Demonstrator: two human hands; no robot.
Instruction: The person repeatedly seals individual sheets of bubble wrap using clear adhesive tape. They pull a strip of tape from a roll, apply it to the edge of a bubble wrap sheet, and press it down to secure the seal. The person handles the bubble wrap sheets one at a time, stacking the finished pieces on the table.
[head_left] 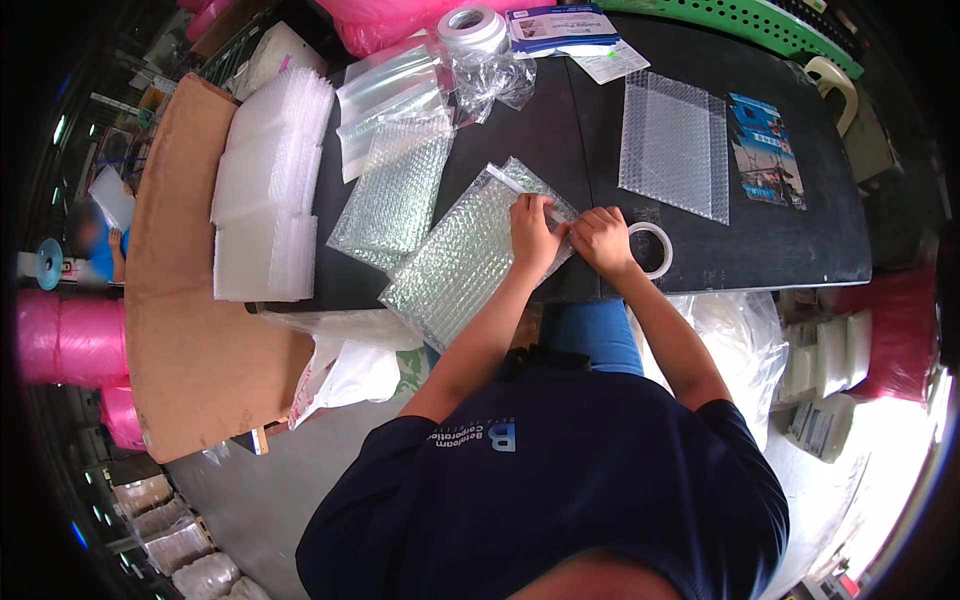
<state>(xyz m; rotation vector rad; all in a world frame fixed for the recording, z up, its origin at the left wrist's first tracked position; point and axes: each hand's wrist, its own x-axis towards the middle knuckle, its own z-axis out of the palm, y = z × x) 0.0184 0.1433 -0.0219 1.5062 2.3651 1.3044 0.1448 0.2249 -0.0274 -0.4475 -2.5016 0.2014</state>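
Note:
A clear bubble-wrap pouch (455,265) lies slanted on the black table, its near corner over the front edge. A whitish strip (507,181) runs along its upper right edge. My left hand (537,236) is closed on that edge, thumb and fingers pressed together. Right beside it, my right hand (603,242) is closed at the pouch's right corner; what its fingers pinch is hidden. A roll of tape (652,250) sits just right of my right hand. More bubble-wrap pouches (395,185) lie to the left, close to this one.
Tall stacks of white sheets (265,190) stand at left beside a brown board (180,270). A flat bubble-wrap pouch (674,145) and a printed blue leaflet (766,150) lie at right. Behind are a film roll (472,30) and printed cards (562,32). Another person (105,245) is far left.

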